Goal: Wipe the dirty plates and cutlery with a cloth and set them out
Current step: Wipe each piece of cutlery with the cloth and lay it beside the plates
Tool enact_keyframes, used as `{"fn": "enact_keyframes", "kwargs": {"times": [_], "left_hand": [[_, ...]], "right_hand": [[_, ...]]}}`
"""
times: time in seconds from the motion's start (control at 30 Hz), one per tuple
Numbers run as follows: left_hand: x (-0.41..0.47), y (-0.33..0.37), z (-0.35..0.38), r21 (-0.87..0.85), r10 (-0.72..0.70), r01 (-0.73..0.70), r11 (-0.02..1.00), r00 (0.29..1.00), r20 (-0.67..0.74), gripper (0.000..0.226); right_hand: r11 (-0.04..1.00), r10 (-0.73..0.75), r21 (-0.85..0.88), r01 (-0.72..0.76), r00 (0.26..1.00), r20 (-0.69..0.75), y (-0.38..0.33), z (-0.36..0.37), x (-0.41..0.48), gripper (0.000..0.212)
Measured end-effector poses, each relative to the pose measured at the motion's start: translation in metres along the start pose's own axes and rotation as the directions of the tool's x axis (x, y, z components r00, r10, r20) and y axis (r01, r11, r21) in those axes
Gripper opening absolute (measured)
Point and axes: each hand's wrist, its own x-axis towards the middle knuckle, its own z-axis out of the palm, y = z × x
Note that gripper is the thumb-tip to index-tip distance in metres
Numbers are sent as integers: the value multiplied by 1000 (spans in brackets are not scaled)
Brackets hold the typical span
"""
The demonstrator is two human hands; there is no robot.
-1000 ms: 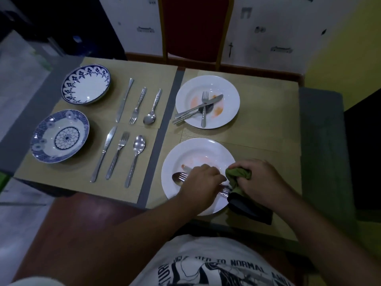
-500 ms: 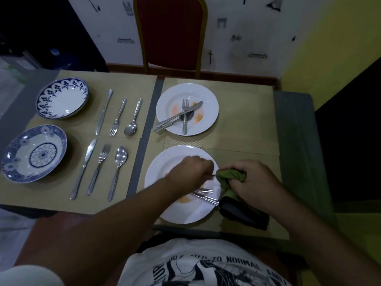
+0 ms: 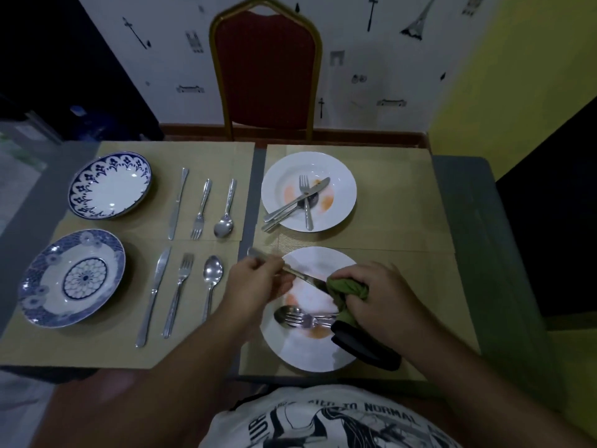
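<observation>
Left hand (image 3: 258, 279): we saw its fingers curled round the handle of a knife (image 3: 300, 275), over the left rim of the near white plate (image 3: 303, 354).
Knife: slanted, handle end poking up-left past the hand, blade tip buried in the green cloth (image 3: 347, 291).
Right hand (image 3: 378, 299): fingers bunched tight on the cloth, above the plate's right side.
Near white plate: front right mat on the bench (image 3: 468, 227), orange smears; spoon (image 3: 284, 315) and fork (image 3: 300, 318) lay across it, heads left.
Far white plate (image 3: 339, 176): right behind it, smeared too, crossed cutlery (image 3: 307, 202) on it (spoon mostly hidden).
Far blue plate (image 3: 109, 185): left side, far cutlery row (image 3: 200, 208) just right of it.
Near blue plate (image 3: 72, 278): left front, near cutlery row (image 3: 179, 286) beside it.
Black object (image 3: 368, 350): under the right wrist, at the plate's edge; we couldn't tell what.
Chair (image 3: 266, 69): red, far side.
</observation>
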Motion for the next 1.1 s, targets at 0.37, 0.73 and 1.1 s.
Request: {"fn": "enact_keyframes", "kwargs": {"times": [0.37, 0.73, 1.1], "left_hand": [[-14, -23, -37, -395, -246, 264, 880, 965, 95, 24], [-23, -24, -74, -231, -537, 598, 767, 796, 279, 32], [-34, -34, -59, 99, -362, 352, 931, 849, 384, 32]], "right_hand": [[932, -18, -361, 17, 1000, 1, 9, 40, 5, 40], [970, 99, -185, -158, 952, -290, 3, 22, 5, 48], [986, 79, -129, -105, 978, -192, -9, 36, 5, 49]]}}
